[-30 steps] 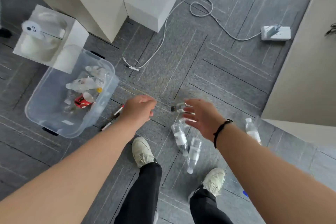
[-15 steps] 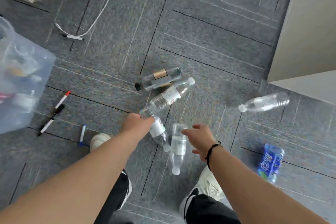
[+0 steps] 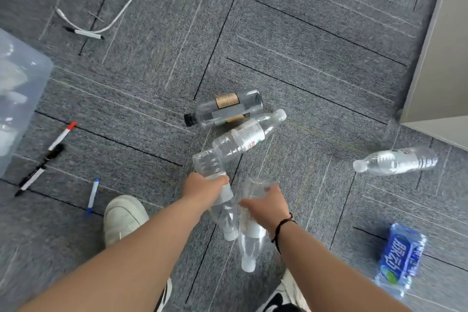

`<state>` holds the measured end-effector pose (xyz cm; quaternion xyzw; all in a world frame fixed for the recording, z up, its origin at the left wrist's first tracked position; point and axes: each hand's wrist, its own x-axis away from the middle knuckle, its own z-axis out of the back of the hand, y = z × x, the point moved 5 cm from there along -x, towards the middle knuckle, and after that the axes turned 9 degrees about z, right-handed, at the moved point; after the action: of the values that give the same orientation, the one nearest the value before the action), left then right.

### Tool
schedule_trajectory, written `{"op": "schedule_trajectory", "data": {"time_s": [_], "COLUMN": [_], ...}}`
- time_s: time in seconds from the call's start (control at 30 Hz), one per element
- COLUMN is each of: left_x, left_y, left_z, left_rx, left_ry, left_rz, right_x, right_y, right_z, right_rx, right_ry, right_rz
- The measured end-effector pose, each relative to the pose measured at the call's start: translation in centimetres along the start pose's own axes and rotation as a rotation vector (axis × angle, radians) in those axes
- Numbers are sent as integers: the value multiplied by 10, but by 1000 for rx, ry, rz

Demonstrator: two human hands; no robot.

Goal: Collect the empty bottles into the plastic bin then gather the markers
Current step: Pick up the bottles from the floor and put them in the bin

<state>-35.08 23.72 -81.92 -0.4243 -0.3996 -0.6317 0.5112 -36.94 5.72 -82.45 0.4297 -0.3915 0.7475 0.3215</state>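
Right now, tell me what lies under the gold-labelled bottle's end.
The gold-labelled bottle rests partly over the white-labelled bottle near its cap. Beneath is grey carpet; anything directly underneath is covered.

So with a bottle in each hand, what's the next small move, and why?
Probably lift both and swing left to the plastic bin. The left hand grips one clear bottle and the right hand grips another, while four more bottles lie on the carpet.

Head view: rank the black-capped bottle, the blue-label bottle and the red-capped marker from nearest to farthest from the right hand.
From the right hand:
1. Black-capped bottle, ahead on the carpet.
2. Blue-label bottle, off to the right.
3. Red-capped marker, far left, near the plastic bin.
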Motion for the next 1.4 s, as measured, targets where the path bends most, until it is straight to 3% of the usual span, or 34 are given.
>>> {"op": "schedule_trajectory", "data": {"time_s": [0.13,0.33,0.53,0.67,0.97,1.17,1.4], "left_x": [61,158,233,256,257,238,232], "left_y": [13,39,39,-3,-127,-162,-164], "left_z": [52,192,371,479,594,603,595], "left_rx": [67,294,515,762,1097,1205,1269], "left_ry": [-31,13,132,176,240,275,263], "left_rz": [-48,-118,-196,-175,-46,7,50], "right_x": [59,173,288,339,363,356,344], "right_y": [-55,-217,-389,-455,-503,-533,-509], "right_z": [19,10,-62,-134,-276,-345,-357], "right_rx": [-71,-96,35,76,120,184,209], "right_ry": [-9,-129,-316,-369,-458,-484,-531], "right_rz": [21,181,442,460,341,335,252]}}
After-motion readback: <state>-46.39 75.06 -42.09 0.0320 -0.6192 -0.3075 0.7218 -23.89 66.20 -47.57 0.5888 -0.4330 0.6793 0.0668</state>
